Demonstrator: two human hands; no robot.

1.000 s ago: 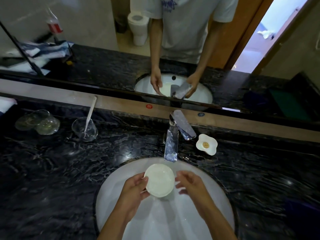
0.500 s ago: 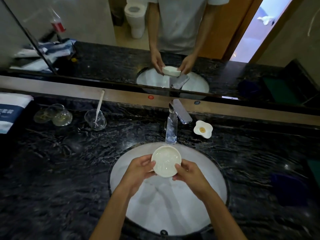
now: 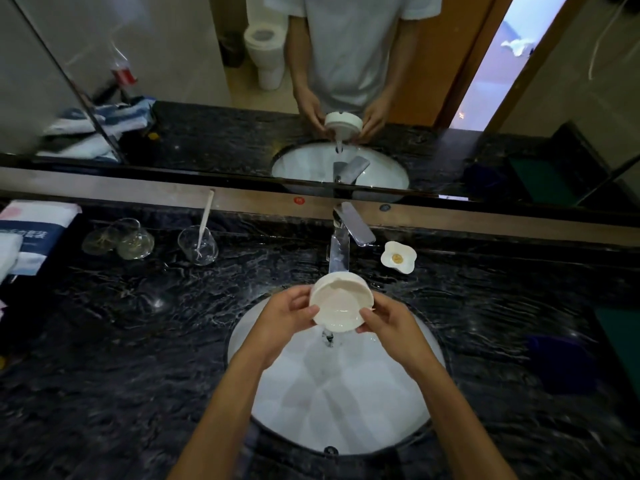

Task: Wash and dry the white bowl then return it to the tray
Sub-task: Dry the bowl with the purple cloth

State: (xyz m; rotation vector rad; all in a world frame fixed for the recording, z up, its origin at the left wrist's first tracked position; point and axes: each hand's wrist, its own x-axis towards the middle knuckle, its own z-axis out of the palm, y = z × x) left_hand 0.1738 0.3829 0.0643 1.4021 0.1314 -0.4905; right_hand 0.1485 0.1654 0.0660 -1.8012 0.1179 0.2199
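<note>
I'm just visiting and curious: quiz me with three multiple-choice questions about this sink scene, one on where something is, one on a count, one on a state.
1. Where is the flower-shaped dish?
A. right of the tap
B. in the sink
C. on the towel

2. How many hands hold the bowl?
A. none
B. one
C. two

3. What is the bowl doing?
A. lying upside down on the counter
B. tilted, pouring water
C. stacked on a glass

Answers:
1 A, it sits on the counter beside the tap.
2 C, the left hand and right hand grip its sides.
3 B, a stream falls from its lower edge.
</note>
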